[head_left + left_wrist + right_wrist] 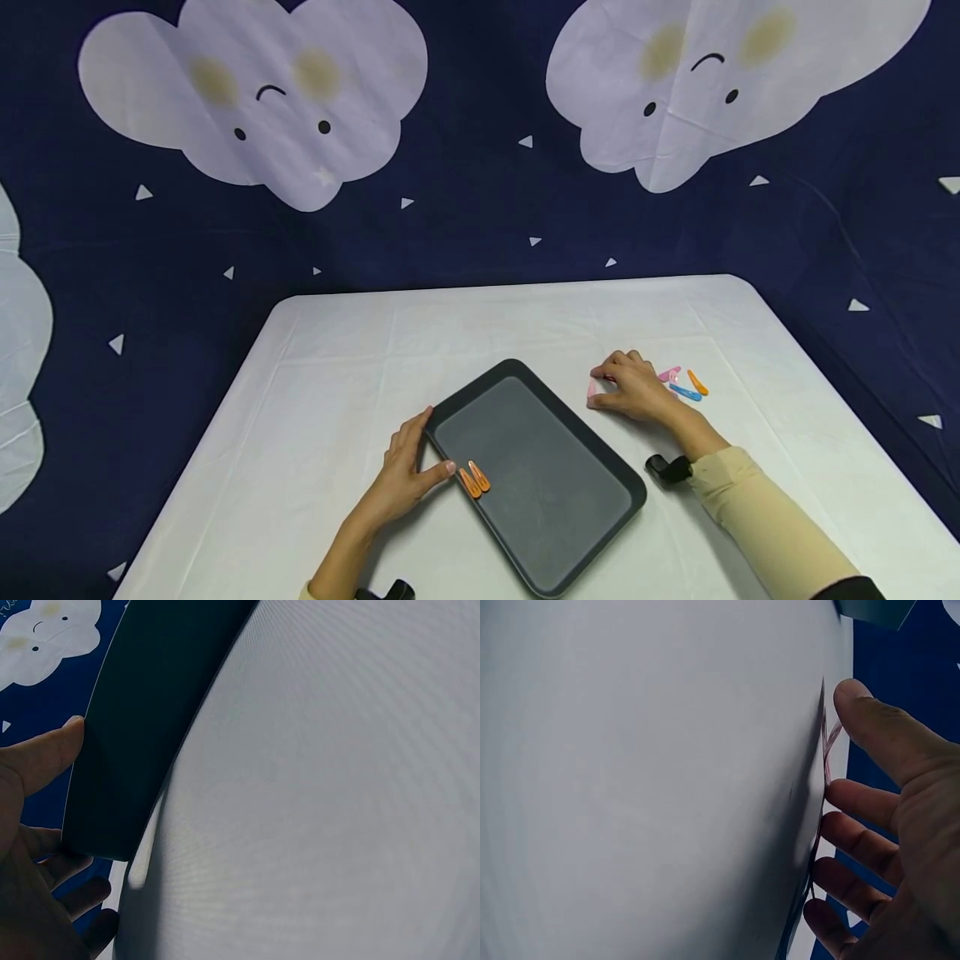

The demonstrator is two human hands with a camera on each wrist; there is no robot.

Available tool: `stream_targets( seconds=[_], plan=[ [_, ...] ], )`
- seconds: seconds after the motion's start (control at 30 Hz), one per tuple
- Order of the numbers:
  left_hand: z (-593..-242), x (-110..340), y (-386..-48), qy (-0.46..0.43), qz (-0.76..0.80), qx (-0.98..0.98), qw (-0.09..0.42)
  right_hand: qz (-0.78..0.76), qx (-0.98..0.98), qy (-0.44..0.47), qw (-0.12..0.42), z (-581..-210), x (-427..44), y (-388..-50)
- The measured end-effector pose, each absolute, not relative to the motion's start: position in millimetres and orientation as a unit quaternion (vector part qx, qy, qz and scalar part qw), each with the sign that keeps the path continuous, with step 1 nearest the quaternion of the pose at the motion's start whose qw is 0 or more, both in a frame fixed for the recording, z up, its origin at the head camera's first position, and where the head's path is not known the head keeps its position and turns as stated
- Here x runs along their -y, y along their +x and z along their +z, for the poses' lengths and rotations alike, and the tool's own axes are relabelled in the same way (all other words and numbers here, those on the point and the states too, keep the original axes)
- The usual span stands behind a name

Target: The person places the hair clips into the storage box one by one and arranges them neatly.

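can see one dark grey tray (536, 492) lying aslant on the white surface (337, 375), with its nearest corner close to the bottom of the head view. have broad open room from the tray leftward to the surface's left edge, more past its far corner, and a narrower strip between its right rim and the right grip (639, 390). find the left grip (399, 483) spread wide at the tray's left corner, with thumb at the rim just beside two orange clips (470, 484), side by side along that rim. see the right grip low over the surface, with thumb and fingertips around one pink clip (592, 388); cannot tell whether pinched or only bracketed. just right of that, count one blue clip (686, 392), one loose orange clip (697, 382) and at least one other pink clip (669, 374), partly hidden.
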State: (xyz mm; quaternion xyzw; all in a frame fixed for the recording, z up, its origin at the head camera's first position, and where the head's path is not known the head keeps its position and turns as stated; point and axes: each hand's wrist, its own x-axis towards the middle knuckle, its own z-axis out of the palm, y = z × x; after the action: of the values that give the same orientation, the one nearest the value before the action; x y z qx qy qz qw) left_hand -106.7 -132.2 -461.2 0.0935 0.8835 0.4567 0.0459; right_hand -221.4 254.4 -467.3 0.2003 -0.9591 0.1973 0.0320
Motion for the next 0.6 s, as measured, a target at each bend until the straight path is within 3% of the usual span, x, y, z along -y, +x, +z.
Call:
stream_targets(
  seconds=[0.6],
  plan=[
    [-461.5, 132.4, -105.5, 0.092, 0.461, -0.881, 0.053, 0.209, 0.955, 0.206, 0.048, -462.4, -255.1, -218.7]
  ],
)
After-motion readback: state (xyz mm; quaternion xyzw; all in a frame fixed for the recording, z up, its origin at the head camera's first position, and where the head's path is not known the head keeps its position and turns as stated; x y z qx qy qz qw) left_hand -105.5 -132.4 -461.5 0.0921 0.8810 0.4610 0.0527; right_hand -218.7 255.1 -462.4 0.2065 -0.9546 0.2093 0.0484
